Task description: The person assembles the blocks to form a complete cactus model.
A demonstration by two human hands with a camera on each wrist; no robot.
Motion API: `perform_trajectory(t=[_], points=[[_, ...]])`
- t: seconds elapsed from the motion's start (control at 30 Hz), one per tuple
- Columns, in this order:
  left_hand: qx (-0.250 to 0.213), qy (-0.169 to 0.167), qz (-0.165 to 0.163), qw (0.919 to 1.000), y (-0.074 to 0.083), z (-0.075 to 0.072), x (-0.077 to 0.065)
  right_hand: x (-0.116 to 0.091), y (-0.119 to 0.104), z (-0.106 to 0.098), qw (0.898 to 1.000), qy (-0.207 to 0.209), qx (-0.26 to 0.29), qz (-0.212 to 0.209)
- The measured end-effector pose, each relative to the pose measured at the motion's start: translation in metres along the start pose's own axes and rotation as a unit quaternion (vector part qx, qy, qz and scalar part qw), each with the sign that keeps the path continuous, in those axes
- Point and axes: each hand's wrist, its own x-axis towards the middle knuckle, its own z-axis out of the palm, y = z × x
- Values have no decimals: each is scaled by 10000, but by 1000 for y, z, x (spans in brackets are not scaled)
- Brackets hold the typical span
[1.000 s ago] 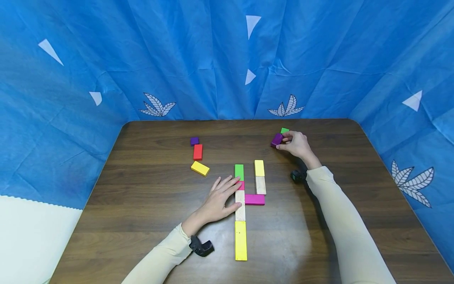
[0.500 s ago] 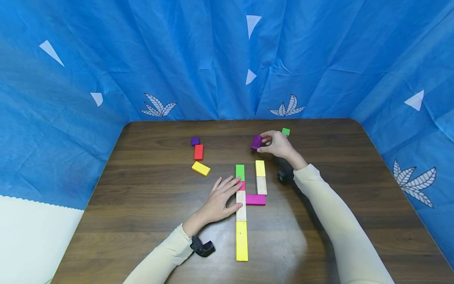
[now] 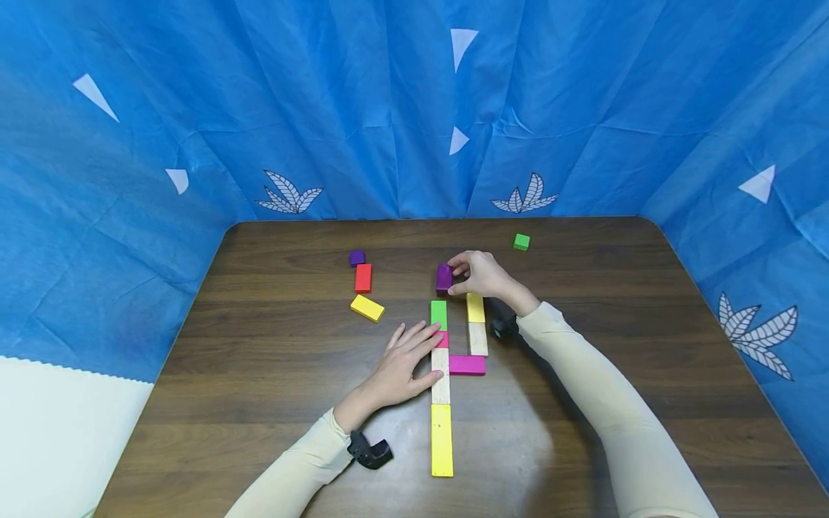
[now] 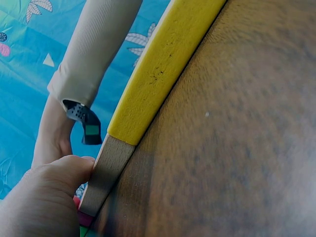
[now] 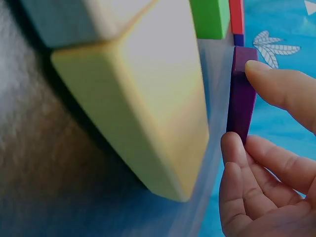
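My right hand (image 3: pixel 482 275) pinches a purple block (image 3: pixel 444 278) between thumb and fingers, just beyond the far end of a straight row of blocks. That row runs from a green block (image 3: pixel 438 314) through a pink block (image 3: pixel 442 339) and a natural wood block (image 3: pixel 440 388) to a long yellow block (image 3: pixel 442 440). My left hand (image 3: pixel 398 367) lies along the row's left side, fingers spread, fingertips on the pink block and thumb at the wood one. A magenta block (image 3: pixel 467 365) branches right, with a short wood block (image 3: pixel 478 338) and a pale yellow block (image 3: pixel 476 309) leading away from it.
On the left of the table (image 3: pixel 259 374) lie a small dark purple block (image 3: pixel 357 258), a red block (image 3: pixel 363 278) and a slanted yellow block (image 3: pixel 367 308). A small green block (image 3: pixel 521 242) sits near the back edge. Blue curtain (image 3: pixel 414 108) surrounds the table's back and sides.
My right hand has carried the purple block leftward and nearer, from beside the small green block to the far end of the row. My left hand has stayed in place.
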Motion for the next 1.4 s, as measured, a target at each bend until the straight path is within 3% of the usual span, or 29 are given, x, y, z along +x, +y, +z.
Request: perform_trajectory(t=[0.63,1.4], points=[[-28,58,53,10000,0,1,0,0,-1,11,9994,-346,-47,-48],[-14,-10,-14,10000,0,-1,0,-2,0,14,9992,-382,148,-31]])
